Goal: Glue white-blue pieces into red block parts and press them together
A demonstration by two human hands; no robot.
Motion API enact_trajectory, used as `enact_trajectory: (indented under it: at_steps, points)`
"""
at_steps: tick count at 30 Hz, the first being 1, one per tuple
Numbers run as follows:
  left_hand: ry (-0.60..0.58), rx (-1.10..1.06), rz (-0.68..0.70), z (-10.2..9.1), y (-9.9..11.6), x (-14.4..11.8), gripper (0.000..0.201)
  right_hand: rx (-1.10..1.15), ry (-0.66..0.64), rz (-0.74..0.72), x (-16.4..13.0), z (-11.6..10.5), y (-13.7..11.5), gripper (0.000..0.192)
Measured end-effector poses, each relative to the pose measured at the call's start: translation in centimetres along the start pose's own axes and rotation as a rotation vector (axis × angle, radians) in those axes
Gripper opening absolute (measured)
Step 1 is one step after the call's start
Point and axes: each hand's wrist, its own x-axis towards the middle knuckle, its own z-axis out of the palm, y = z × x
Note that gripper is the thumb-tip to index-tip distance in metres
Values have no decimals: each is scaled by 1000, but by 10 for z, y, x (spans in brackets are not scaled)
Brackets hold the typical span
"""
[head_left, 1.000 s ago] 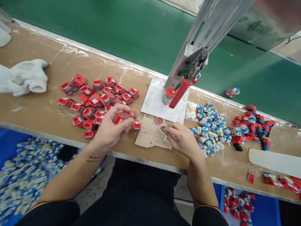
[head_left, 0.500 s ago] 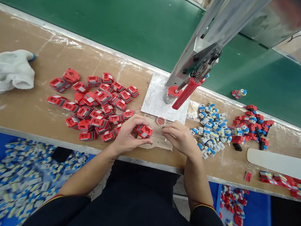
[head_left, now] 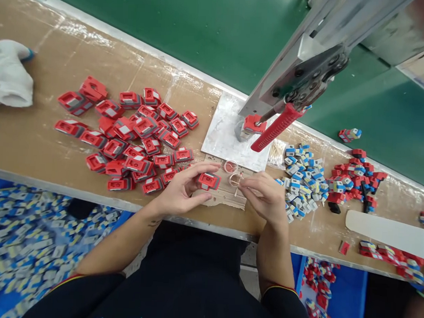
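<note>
My left hand (head_left: 185, 188) is closed around a red plastic toy-vehicle part (head_left: 209, 180), its hollow side facing up. In my right hand (head_left: 264, 193) a thin cotton swab (head_left: 236, 190) is pinched between thumb and fingertips. The swab is over a small round clear dish (head_left: 234, 179). Just behind lies another round dish (head_left: 230, 166) with reddish contents. Both dishes stand on a torn piece of cardboard (head_left: 227, 199). Many similar red parts (head_left: 138, 164) are heaped left of my hands.
A toggle clamp with a red handle (head_left: 273, 133) stands over a white plate (head_left: 212, 139), a red part beneath its tip. Swabs in a bag (head_left: 277, 153), blue-and-white pieces (head_left: 301, 180) and red assemblies (head_left: 357, 175) lie to the right. A white glove (head_left: 13, 78) is far left.
My right hand has shifted slightly, and the swab now shows over the near dish. My left hand has opened a little around the red part, which has turned. The camera view has shifted.
</note>
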Motion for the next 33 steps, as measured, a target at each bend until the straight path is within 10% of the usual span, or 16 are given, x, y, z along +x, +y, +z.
enact_trajectory:
  at_steps: [7, 15, 33]
  points:
    - [68, -1, 104, 13, -7, -3, 48, 401, 450, 55, 7, -2, -29, 18]
    - [168, 105, 280, 12, -4, -2, 41, 700, 357, 180, 15, 39, -39, 9]
    - [182, 125, 299, 14, -4, -2, 34, 564, 275, 167, 18, 39, -39, 16]
